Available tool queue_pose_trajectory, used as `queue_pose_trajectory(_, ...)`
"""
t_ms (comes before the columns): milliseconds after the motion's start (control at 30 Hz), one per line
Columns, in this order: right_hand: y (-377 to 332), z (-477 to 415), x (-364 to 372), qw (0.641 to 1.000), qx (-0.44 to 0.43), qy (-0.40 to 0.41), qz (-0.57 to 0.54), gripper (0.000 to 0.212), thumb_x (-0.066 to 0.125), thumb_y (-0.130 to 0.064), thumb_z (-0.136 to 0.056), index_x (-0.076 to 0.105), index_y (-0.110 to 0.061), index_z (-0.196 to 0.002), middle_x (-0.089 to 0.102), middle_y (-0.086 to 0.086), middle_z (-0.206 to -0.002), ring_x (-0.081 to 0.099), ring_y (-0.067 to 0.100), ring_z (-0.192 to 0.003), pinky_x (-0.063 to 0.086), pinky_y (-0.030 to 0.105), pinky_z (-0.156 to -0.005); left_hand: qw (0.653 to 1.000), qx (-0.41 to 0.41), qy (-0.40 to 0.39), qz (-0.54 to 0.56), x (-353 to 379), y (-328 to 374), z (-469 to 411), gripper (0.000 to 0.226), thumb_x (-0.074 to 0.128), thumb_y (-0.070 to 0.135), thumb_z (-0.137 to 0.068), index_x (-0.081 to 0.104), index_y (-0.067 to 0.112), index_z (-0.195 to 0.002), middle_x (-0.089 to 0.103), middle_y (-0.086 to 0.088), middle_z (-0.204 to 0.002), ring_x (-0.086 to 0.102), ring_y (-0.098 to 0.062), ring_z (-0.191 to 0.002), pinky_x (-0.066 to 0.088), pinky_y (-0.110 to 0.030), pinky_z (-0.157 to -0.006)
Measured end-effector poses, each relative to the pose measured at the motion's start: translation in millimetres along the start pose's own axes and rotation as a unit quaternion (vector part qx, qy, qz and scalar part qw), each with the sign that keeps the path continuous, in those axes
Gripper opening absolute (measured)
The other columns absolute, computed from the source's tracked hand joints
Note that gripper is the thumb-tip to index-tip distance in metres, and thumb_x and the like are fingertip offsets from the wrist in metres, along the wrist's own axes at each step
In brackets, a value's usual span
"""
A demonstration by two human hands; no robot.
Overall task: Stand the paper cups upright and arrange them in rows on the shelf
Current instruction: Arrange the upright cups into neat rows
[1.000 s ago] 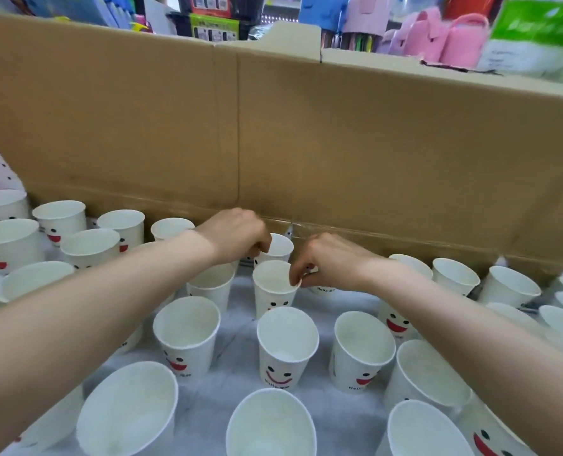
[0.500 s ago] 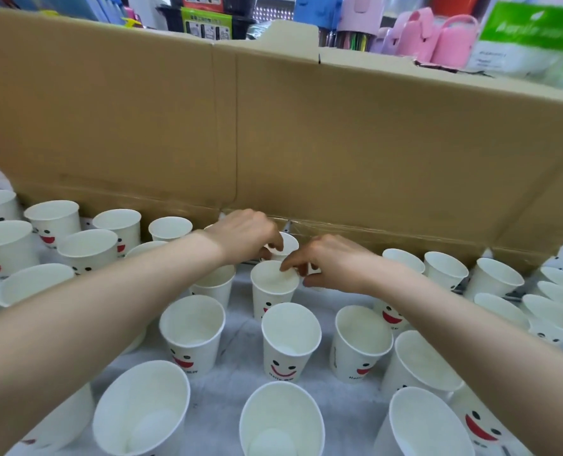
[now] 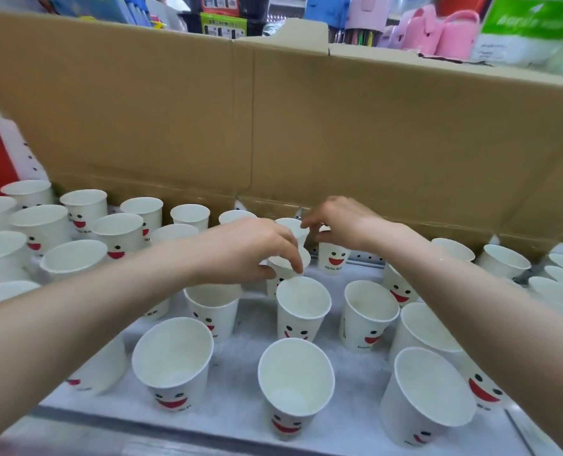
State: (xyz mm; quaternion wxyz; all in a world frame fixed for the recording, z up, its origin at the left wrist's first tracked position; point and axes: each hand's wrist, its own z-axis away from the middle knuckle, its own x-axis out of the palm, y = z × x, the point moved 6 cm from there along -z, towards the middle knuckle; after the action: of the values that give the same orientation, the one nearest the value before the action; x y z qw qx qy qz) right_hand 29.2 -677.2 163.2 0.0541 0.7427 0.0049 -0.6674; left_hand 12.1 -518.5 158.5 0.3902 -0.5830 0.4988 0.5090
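The left hand (image 3: 250,255) is pinching a paper cup (image 3: 282,263) by its rim, fingers clamped. The right hand (image 3: 346,225) is gripping the smiley cup (image 3: 334,260) beneath its fingers. Both should be squeezing lightly, keeping the rims round.

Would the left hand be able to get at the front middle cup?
Likely yes, once it lets go: the left hand is above the cups, pinching a far cup; the front cup stands upright with nothing over it.
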Motion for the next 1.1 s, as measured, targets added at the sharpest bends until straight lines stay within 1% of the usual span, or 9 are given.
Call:
queue_pose_trajectory(67,-3,-13,10,1.0,-0.01,0.001,0.005,0.031,0.068,-0.02,-0.086,0.068,-0.024,-0.116,0.069,-0.003,-0.106,0.06,0.021,-0.1,0.05,0.034,-0.079,1.0,0.018,-0.001,0.005,2,10,3,0.043,0.065,0.007,-0.079,0.066,0.034,-0.113,0.059,0.014,-0.118,0.051,-0.007,-0.11,0.044,-0.028,-0.088)
queue_pose_trajectory(200,-3,-22,18,0.999,-0.034,0.002,0.027,0.006,0.07,-0.021,-0.082,0.073,-0.024,-0.086,0.069,-0.004,-0.085,0.062,0.024,-0.084,0.051,0.038,-0.07,1.0,0.018,-0.002,-0.015,5,16,7,0.042,0.068,0.011,-0.079,0.065,0.035,-0.114,0.057,0.013,-0.121,0.049,-0.008,-0.113,0.045,-0.03,-0.09)
queue_pose_trajectory(433,28,-8,1,0.997,-0.025,0.077,-0.009,0.011,0.069,-0.023,-0.087,0.075,-0.022,-0.096,0.069,-0.003,-0.09,0.051,0.017,-0.089,0.048,0.038,-0.077,0.999,-0.01,-0.011,-0.028,12,15,15,0.034,0.071,0.021,-0.083,0.065,0.038,-0.111,0.052,0.015,-0.126,0.045,-0.005,-0.116,0.043,-0.025,-0.089)
queue_pose_trajectory(533,30,-11,1,0.995,-0.034,0.09,-0.019,0.009,0.071,-0.021,-0.086,0.075,-0.023,-0.094,0.071,-0.003,-0.09,0.048,0.013,-0.086,0.046,0.034,-0.074,0.999,-0.011,-0.006,-0.033,11,17,16,0.031,0.073,0.024,-0.082,0.065,0.038,-0.109,0.053,0.016,-0.125,0.046,-0.005,-0.116,0.045,-0.026,-0.088)
queue_pose_trajectory(667,19,-20,11,0.995,-0.068,0.067,0.004,0.01,0.073,-0.02,-0.084,0.076,-0.025,-0.092,0.071,-0.003,-0.091,0.048,0.012,-0.085,0.044,0.029,-0.07,0.999,-0.008,-0.002,-0.04,13,18,18,0.028,0.073,0.026,-0.081,0.066,0.036,-0.106,0.053,0.016,-0.123,0.045,-0.005,-0.115,0.043,-0.025,-0.087)
queue_pose_trajectory(833,14,-25,27,0.995,-0.073,0.04,0.059,0.011,0.071,-0.015,-0.084,0.075,-0.024,-0.089,0.051,-0.001,-0.086,0.058,0.024,-0.08,0.041,0.026,-0.064,0.999,-0.01,0.003,-0.038,17,19,20,0.028,0.074,0.024,-0.08,0.067,0.034,-0.105,0.053,0.013,-0.123,0.045,-0.007,-0.115,0.047,-0.029,-0.086)
queue_pose_trajectory(967,15,-27,25,0.997,-0.078,0.025,0.011,0.025,0.076,-0.028,-0.08,0.071,-0.031,-0.104,0.058,-0.01,-0.095,0.049,0.013,-0.092,0.038,0.026,-0.073,0.999,-0.002,0.01,-0.038,19,20,21,0.029,0.074,0.025,-0.08,0.067,0.034,-0.106,0.053,0.012,-0.124,0.044,-0.008,-0.117,0.047,-0.028,-0.087)
queue_pose_trajectory(1033,9,-28,23,0.996,-0.083,0.025,-0.002,0.025,0.075,-0.037,-0.079,0.071,-0.033,-0.103,0.059,-0.011,-0.096,0.047,0.011,-0.094,0.038,0.026,-0.074,0.999,0.002,0.014,-0.037,19,21,21,0.028,0.074,0.025,-0.08,0.067,0.033,-0.106,0.053,0.012,-0.124,0.043,-0.007,-0.117,0.046,-0.027,-0.087)
queue_pose_trajectory(1100,3,-29,23,0.996,-0.084,0.024,-0.002,0.018,0.074,-0.035,-0.081,0.072,-0.032,-0.098,0.063,-0.006,-0.098,0.051,0.014,-0.096,0.043,0.029,-0.076,0.999,0.005,0.017,-0.038,20,24,21,0.026,0.073,0.026,-0.081,0.067,0.032,-0.106,0.054,0.012,-0.123,0.043,-0.007,-0.117,0.045,-0.026,-0.086)
